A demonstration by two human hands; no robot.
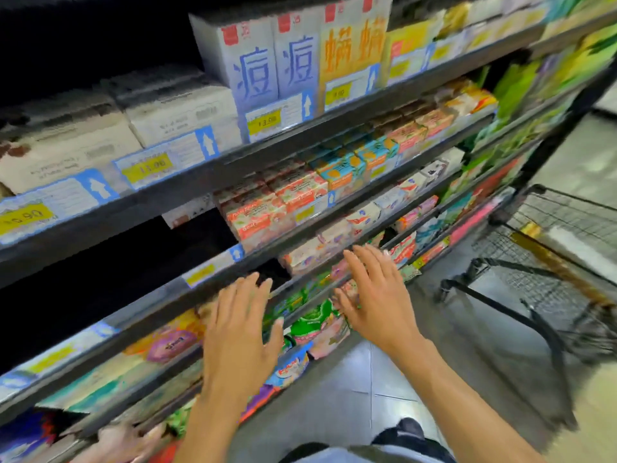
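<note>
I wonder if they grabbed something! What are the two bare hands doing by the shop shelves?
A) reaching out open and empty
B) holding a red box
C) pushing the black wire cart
A: the left hand and the right hand both show straight, spread fingers holding nothing; the black wire shopping cart stands apart.

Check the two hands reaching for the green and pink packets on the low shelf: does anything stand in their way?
Nothing visible does. The left hand and right hand hover open either side of the green and pink packets, which lie exposed between them. The wire trolley stands off to the right.
</note>
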